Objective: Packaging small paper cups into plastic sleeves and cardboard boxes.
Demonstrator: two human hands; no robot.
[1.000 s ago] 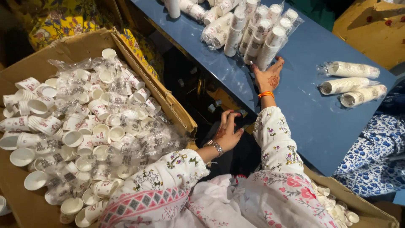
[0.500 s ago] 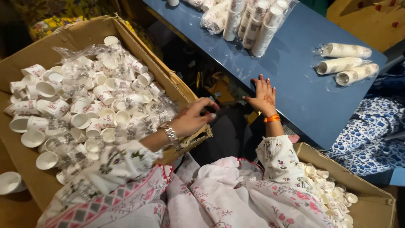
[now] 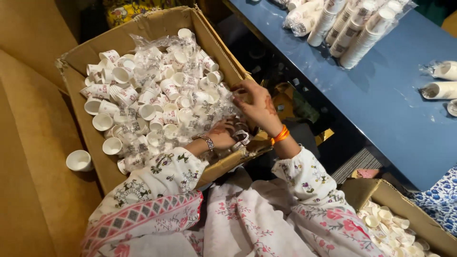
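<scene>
Blue counter [image 3: 381,104] fills the upper right, carrying sleeves of stacked paper cups [image 3: 352,28] wrapped in clear film, with a few more sleeves lying on their sides near its right edge. Left of it stands a big cardboard box [image 3: 71,62] heaped with loose white paper cups [image 3: 152,104] and crumpled clear plastic wrap [image 3: 209,109]. Both hands are inside the box at its near right corner. The right hand [image 3: 257,102] lies over the plastic wrap with its fingers curled down onto it, seemingly pinching the film. The left hand [image 3: 223,131] sits just below and nearer the body, half buried among cups and wrap; whether its fingers grip anything cannot be told. The heap of cups spreads leftward and away from both hands. One cup [image 3: 79,160] rests outside the box on the brown floor.
</scene>
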